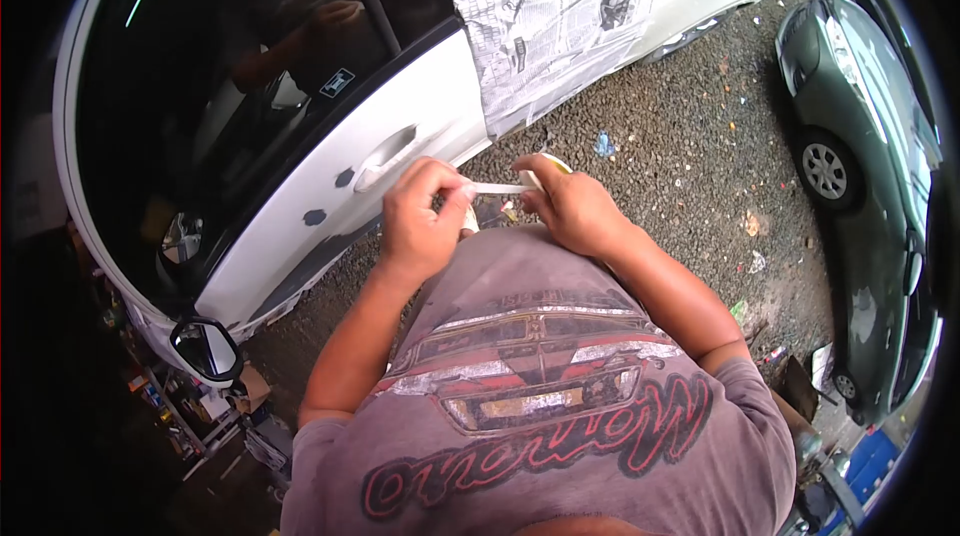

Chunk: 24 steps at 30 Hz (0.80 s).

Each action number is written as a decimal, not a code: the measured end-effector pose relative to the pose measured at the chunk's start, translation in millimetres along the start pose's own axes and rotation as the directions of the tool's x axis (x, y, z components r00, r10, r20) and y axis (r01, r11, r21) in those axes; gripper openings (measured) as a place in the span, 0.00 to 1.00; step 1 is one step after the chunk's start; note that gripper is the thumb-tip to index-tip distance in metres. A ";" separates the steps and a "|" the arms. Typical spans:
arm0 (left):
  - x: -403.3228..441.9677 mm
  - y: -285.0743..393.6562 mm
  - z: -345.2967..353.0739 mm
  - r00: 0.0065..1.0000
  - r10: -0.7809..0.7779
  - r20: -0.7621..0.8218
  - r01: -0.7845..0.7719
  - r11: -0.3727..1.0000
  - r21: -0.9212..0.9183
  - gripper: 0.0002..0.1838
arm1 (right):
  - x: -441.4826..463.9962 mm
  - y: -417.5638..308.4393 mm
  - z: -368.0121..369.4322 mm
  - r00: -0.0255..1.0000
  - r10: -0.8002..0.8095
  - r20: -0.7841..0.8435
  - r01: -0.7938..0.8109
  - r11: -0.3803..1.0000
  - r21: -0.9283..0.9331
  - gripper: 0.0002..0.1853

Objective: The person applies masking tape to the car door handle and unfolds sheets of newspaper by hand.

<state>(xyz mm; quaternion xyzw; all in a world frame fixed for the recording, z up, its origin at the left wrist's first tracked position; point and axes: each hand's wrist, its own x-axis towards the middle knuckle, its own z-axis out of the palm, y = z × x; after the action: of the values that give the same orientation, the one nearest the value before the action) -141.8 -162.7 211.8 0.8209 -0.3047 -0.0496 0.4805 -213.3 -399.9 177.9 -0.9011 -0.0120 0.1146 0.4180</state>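
Note:
A roll of masking tape [546, 168] sits in my right hand [580, 208], its fingers wrapped around it. My left hand [425, 211] pinches the free end of the tape, and a short pale strip [497, 189] stretches between the two hands. Both hands are in front of my body, close to the white car door [440, 111]. The door handle [386, 158] is just beyond my left hand. Grey patches [314, 217] mark the paint near it. Newspaper sheets [560, 26] cover the panel farther along the car.
A dark green car [850, 136] stands on the right. Gravel [680, 136] with scattered litter lies between the cars. The white car's side mirror [205, 349] juts out at lower left, near shelves of clutter [170, 416]. A blue object [875, 466] is at lower right.

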 end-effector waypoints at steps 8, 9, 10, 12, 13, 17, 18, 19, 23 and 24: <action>-31.7 -33.8 -34.2 0.931 -0.361 -0.051 0.247 0.728 -0.639 0.03 | 19.5 -18.3 11.1 0.990 -0.078 0.116 0.040 0.954 0.297 0.08; -32.5 -28.5 -36.0 0.948 -0.270 -0.168 0.143 0.833 -0.534 0.03 | 22.8 -20.2 12.7 0.980 -0.031 0.196 -0.084 0.828 0.554 0.08; -33.9 -21.9 -37.6 0.950 -0.164 -0.268 0.042 0.912 -0.408 0.04 | 25.5 -22.1 14.2 0.959 -0.005 0.284 -0.219 0.625 0.749 0.09; -38.3 -17.1 -39.7 0.949 -0.130 -0.286 0.031 0.944 -0.327 0.06 | 32.3 -29.3 15.1 0.942 0.063 0.331 -0.307 0.562 0.768 0.09; -41.7 -24.0 -39.4 0.942 -0.090 -0.324 0.008 0.970 -0.244 0.06 | 36.4 -30.2 19.4 0.935 0.081 0.345 -0.336 0.509 0.792 0.08; -54.6 -47.1 -126.1 0.613 -0.227 -0.757 0.090 0.972 -0.219 0.03 | 52.4 42.7 19.4 0.757 0.636 0.150 -0.470 0.371 0.801 0.03; -60.3 -48.4 -155.6 0.576 -0.203 -0.792 0.074 0.978 -0.197 0.03 | 44.0 69.3 9.5 0.770 0.627 0.116 -0.404 0.338 0.850 0.04; -62.1 -49.5 -154.5 0.551 -0.210 -0.808 0.079 0.977 -0.200 0.03 | 38.7 64.5 -5.8 0.780 0.621 0.075 -0.430 0.445 0.786 0.05; -56.5 -49.2 -116.8 0.755 -0.644 -0.121 0.432 0.628 -0.647 0.04 | 47.2 -2.4 -9.0 0.906 0.423 -0.025 -0.349 0.779 0.521 0.22; -53.2 -55.7 -107.4 0.724 -0.686 -0.064 0.416 0.510 -0.753 0.05 | 47.8 -23.4 -3.0 0.959 0.258 -0.117 -0.183 0.880 0.438 0.31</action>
<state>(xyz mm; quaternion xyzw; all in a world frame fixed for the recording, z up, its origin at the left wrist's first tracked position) -119.4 -32.5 212.3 0.6257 0.1127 -0.1637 0.7543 -164.4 -381.3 188.0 -0.7910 0.1523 0.0831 0.5867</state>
